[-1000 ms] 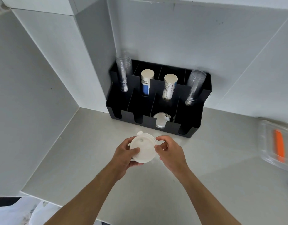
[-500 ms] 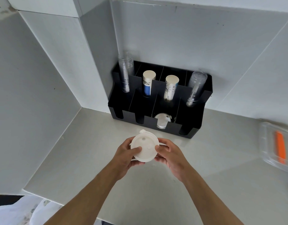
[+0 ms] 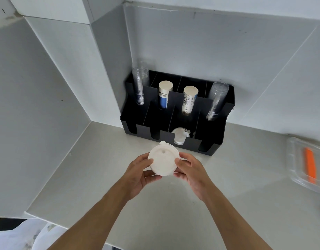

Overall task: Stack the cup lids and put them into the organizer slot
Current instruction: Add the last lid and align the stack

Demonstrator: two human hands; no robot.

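Nearest you, your left hand (image 3: 140, 171) and right hand (image 3: 189, 170) are both closed on the stack of white cup lids (image 3: 163, 160), held in the air above the grey tabletop (image 3: 101, 177). The left thumb presses on the top face at the left edge with the fingers curled beneath; the right thumb sits at the right edge, fingers cupping from below. A small tab sticks out at the far rim.

Expect the lids to be very light and thin — springy plastic, smooth, and likely to skew apart if squeezed unevenly. Keep hold at the rims on opposite sides, where the plastic is stiffest (the flat middle would probably flex). How many lids are in the stack I cannot tell; the side is mostly hidden by your fingers.

Just beyond the stack stands the black organizer (image 3: 216, 127), against the wall. Its front row has open-fronted slots, and the third one from the left already holds lids (image 3: 180, 135) — that slot lies almost straight ahead of your hands, near but not touching. Behind, the back row carries clear cups (image 3: 140, 83) and paper cups (image 3: 164, 94).
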